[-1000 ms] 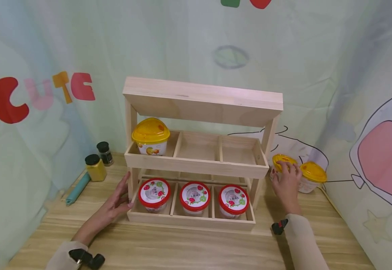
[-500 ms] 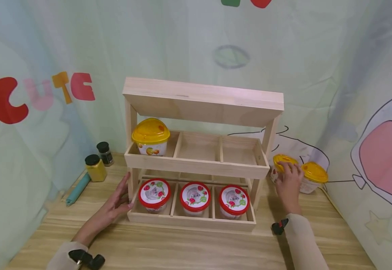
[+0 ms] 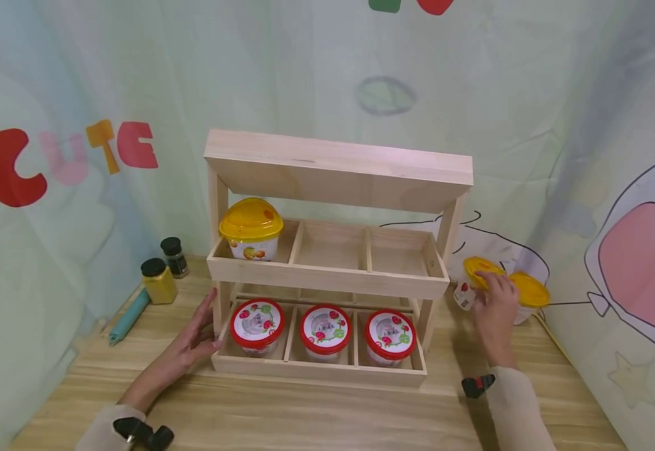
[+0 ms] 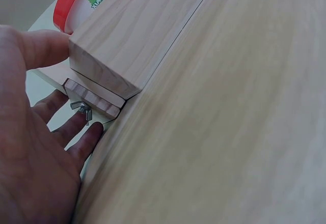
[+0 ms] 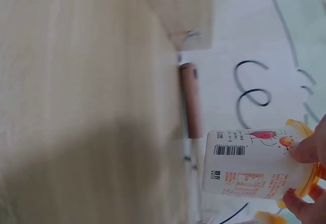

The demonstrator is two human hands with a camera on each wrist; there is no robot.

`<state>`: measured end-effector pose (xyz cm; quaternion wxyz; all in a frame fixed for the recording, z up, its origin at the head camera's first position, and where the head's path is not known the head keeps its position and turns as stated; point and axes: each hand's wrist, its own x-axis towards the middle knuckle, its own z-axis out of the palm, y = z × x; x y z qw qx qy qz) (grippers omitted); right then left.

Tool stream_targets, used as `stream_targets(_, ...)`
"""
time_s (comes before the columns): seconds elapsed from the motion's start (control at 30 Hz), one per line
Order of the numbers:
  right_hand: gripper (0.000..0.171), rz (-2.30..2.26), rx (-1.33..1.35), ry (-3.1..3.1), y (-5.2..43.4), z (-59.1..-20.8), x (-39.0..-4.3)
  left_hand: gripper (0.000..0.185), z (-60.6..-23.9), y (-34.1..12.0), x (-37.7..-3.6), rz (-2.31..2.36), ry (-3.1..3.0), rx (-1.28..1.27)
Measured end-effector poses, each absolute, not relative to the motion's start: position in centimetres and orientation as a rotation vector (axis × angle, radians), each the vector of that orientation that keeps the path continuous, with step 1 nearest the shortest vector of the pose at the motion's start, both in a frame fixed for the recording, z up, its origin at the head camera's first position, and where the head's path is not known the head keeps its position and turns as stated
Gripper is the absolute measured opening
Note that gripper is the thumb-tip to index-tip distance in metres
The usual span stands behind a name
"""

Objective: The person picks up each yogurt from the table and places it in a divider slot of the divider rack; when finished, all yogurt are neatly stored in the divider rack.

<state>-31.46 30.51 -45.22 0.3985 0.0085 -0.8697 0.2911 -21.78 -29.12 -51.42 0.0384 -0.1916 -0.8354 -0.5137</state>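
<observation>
Straight fingers of my left hand (image 3: 189, 344) lie along the left end of a two-tier wooden rack (image 3: 327, 269); in the left wrist view the thumb touches the corner of its lower tray (image 4: 109, 63), beside a wing nut (image 4: 82, 109). On the right, my right hand (image 3: 495, 319) grips a white plastic tub (image 5: 249, 165) around its yellow lid (image 3: 481, 268); printed fruit and a barcode show on the tub's side. A second yellow-lidded tub (image 3: 530, 291) stands just right of it, partly behind the hand.
One yellow-lidded tub (image 3: 252, 228) sits in the upper left compartment. Red-lidded cups (image 3: 325, 329) fill the three lower compartments. To the left are a yellow jar (image 3: 159, 282), a black-capped bottle (image 3: 175, 257) and a teal stick (image 3: 129, 318). A reddish-brown rod (image 5: 191, 99) lies behind the rack.
My right hand has shifted slightly right with the tub, which now tilts and shows more of its printed side. The left hand stays in place.
</observation>
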Motion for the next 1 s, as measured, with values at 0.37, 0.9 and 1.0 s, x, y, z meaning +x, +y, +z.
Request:
stream_targets(0.37, 0.029, 0.738, 0.063, -2.123, 29.7, -42.2, -29.8, 0.101, -51.3, -29.1, -21.9, -1.58, -2.545, -0.611)
stream_targets(0.9, 0.037, 0.767, 0.058, -2.06, 28.4, -38.8, -26.5, 0.101, -51.2, -29.0, -21.8, -1.606, -2.551, -0.596)
stream_targets(1.0, 0.038, 0.756, 0.068, -2.044, 28.3, -38.1, -25.8, 0.101, -51.3, -29.0, -21.8, -1.593, -2.554, -0.594)
